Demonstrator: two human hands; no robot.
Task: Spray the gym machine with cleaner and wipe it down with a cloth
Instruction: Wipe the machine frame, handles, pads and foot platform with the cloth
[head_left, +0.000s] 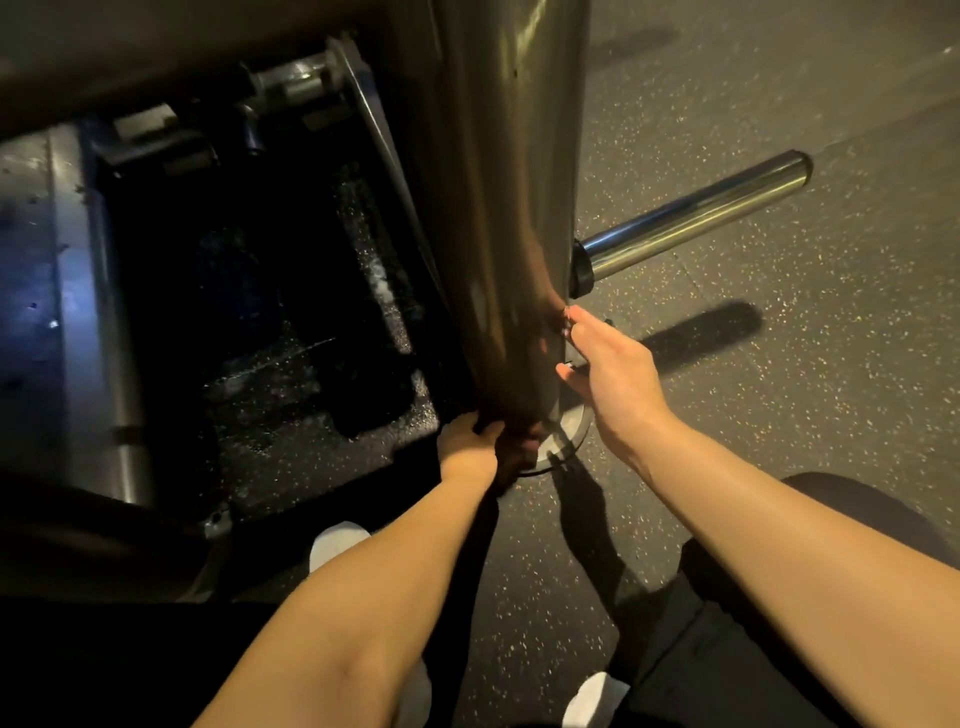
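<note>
A white shoe (335, 543) stands on the speckled floor (779, 389) beneath the forearms. The left hand (467, 441) curls around a dark cloth (517, 449), bunching it against the foot of the gym machine's upright post (498, 208), just above its round base plate (569, 431). Higher up, the right hand (608, 374) lies loosely spread, fingertips touching the post's right side. Beyond it, a chrome peg (696, 213) juts out.

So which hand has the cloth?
The left hand, low at the foot of the post, grips the dark cloth; the right hand, higher up, touches the post bare.
</note>
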